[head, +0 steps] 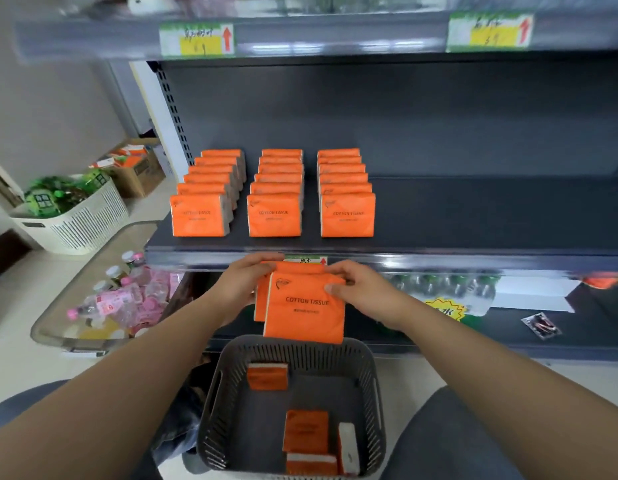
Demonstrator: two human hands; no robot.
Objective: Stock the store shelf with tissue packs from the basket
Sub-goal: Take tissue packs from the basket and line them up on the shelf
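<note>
Gripping a small stack of orange tissue packs [305, 306] between them, the left hand [245, 284] and right hand [361, 292] hold it just above the grey basket [210, 403], near the shelf [474, 216] bearing three rows of packs.

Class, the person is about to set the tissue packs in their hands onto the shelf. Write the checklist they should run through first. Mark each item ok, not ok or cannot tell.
1. Grip: the left hand and right hand both hold the held packs near the top edge: ok.
2. Landing spot: the shelf is bare to the right of the third row: ok.
3. The three rows already on the shelf stand upright and in line: ok.
4. Number of held packs: at least two show, exact count: cannot tell.
5. Stock for the next round: loose packs lie in the basket: ok.
</note>
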